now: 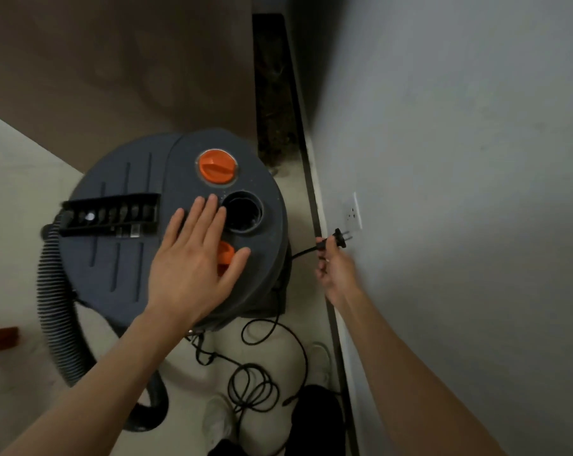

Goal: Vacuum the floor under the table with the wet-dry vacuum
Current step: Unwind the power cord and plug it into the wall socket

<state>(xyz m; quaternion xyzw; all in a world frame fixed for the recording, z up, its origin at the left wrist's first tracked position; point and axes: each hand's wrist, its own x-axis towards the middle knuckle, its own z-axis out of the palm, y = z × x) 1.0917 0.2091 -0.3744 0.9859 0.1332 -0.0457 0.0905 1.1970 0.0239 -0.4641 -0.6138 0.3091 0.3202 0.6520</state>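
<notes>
The dark grey wet-dry vacuum (123, 258) stands on the floor below me, round lid up, with an orange knob (217, 166) and a round port (244, 212). My left hand (196, 258) lies flat on the lid with straight fingers, partly covering an orange switch (225, 253). My right hand (334, 271) pinches the black power plug (339, 238), prongs pointing at the white wall outlet (355, 212) and just short of it. The ribbed hose (53, 301) loops down the vacuum's left side. A black brush nozzle (110, 213) lies on the lid.
The black power cord (255, 383) lies in loose coils on the pale floor by my feet. A grey wall (459, 159) with a dark skirting runs along the right. A brown surface (114, 77) stands behind the vacuum, with a dark gap beside it.
</notes>
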